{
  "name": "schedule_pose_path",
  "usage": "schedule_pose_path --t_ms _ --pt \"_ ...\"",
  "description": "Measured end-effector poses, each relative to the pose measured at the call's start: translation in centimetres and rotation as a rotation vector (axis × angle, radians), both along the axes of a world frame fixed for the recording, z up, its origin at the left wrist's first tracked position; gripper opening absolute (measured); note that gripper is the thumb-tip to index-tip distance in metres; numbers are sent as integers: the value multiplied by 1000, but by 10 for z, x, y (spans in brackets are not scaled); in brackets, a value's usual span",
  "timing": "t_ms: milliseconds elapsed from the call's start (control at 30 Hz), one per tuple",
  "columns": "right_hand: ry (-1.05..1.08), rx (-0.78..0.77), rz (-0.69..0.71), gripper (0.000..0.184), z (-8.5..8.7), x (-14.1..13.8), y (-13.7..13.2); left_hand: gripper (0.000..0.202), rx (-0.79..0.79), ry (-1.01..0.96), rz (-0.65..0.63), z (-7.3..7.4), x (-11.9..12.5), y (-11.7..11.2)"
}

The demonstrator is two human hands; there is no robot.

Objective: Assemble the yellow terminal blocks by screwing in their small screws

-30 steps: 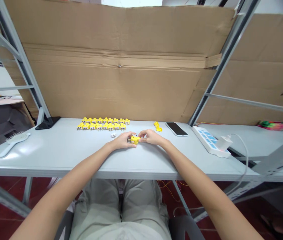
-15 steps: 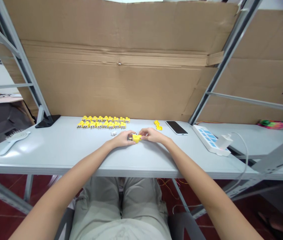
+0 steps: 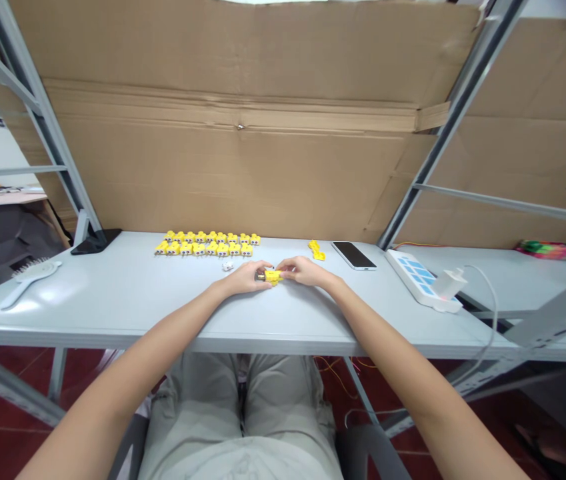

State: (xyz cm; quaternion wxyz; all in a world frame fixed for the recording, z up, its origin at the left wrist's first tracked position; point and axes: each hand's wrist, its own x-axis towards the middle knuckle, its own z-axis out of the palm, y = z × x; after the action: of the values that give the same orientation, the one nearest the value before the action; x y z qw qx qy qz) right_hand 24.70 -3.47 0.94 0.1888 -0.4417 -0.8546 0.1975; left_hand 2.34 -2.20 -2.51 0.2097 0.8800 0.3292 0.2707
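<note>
Between my two hands, low over the white table, is a small yellow plastic piece with a dark part at its left end. The fingers of my left hand close on that left end. At the right end, my right hand pinches the piece with thumb and fingers. A small whitish part lies just left of my left hand. Farther back on the left, several similar small yellow pieces stand in two rows. Two or so loose yellow parts lie behind my right hand.
A phone lies at the back right, beside a white power strip with a plugged-in charger and cable. At the far left is a hairbrush. A cardboard wall and metal posts bound the table's back.
Both hands stay in place on the yellow piece. It appears tilted very slightly between my fingers; everything else stands as before.
</note>
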Motion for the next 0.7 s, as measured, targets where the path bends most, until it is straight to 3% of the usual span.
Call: schedule_pose_path --t_ms 167,300,433,567,700 --pt "121 -72 -23 29 3 -2 -4 48 71 -54 -29 0 1 -1" --pt "394 -439 -113 36 2 -7 -9 52 60 -159 -9 0 2 0" --pt "657 -630 -158 29 -2 -13 -9 65 -198 -311 45 2 3 1" --pt "757 -644 -145 22 -8 -19 -9 60 -550 -394 23 7 4 -3" --pt "784 -597 -142 23 -12 -25 -10 47 -666 -457 1 8 5 -6"
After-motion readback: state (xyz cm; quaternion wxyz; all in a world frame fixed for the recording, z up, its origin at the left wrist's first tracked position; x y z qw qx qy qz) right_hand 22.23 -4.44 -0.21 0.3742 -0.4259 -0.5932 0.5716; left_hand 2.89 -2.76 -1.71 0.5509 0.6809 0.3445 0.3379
